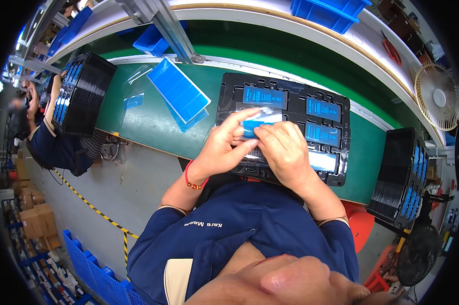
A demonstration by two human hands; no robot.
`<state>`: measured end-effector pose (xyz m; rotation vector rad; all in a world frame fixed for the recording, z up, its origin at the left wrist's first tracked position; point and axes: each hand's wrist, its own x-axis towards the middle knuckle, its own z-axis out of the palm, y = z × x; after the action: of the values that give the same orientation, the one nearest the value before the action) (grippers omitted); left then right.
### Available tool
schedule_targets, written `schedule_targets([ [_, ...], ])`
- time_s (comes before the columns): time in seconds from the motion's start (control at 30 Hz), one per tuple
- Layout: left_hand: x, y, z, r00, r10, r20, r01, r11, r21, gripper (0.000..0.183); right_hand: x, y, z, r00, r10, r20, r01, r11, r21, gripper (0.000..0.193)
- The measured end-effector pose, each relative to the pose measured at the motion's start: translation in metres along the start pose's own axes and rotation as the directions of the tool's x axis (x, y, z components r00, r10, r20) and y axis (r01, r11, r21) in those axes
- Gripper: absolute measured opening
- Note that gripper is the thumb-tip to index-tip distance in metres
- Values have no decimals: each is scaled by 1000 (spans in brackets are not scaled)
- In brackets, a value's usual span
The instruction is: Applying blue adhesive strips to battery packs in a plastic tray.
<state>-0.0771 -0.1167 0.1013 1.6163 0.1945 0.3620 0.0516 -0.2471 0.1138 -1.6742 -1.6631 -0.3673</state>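
Note:
My left hand (223, 147) and my right hand (284, 153) meet over the left half of a black plastic tray (295, 96). Between their fingers is a small blue flat piece (250, 129), partly covered by the fingers; whether it is a pack or a film strip I cannot make out. My left thumb and forefinger are spread around it, while the right fingertips press on its right end. A clear film sheet (270, 115) lies just beyond the fingers. Flat blue battery-like packs with printed labels, such as this pack (323, 109), sit in the tray's pockets.
Left of the tray, blue film sheets (176, 87) lie on the green tabletop (150, 122). Stacked black trays stand at the right (392, 173) and left (94, 86). A co-worker (61, 142) is at the far left. A shelf behind holds a blue bin (328, 14) and a fan (438, 96).

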Motion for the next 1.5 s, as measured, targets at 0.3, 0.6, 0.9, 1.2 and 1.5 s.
schedule_targets([
  [0.3, 2, 5, 1, 856, 452, 251, -503, 612, 610, 58, -1, 5, -15, 995, 96, -14, -92, 982, 163, 21],
  [0.6, 5, -5, -46, 782, 158, -603, -329, 926, -184, 36, -19, 42, -28, 528, 849, -15, -210, 148, 967, 9],
  [0.9, -3, 13, -13, 976, -74, 204, 134, 945, -298, 40, -5, 9, -12, 971, -118, -208, 103, 991, -85, 21],
  [1.2, -10, 14, -19, 959, -260, 114, 281, 922, -268, 19, 0, 13, -31, 934, 355, -37, -340, 915, 216, 37],
  [1.5, -14, 6, -31, 994, -26, 108, 27, 1000, -5, 27, -11, 4, -23, 739, 573, 354, -639, 432, 636, 8],
])
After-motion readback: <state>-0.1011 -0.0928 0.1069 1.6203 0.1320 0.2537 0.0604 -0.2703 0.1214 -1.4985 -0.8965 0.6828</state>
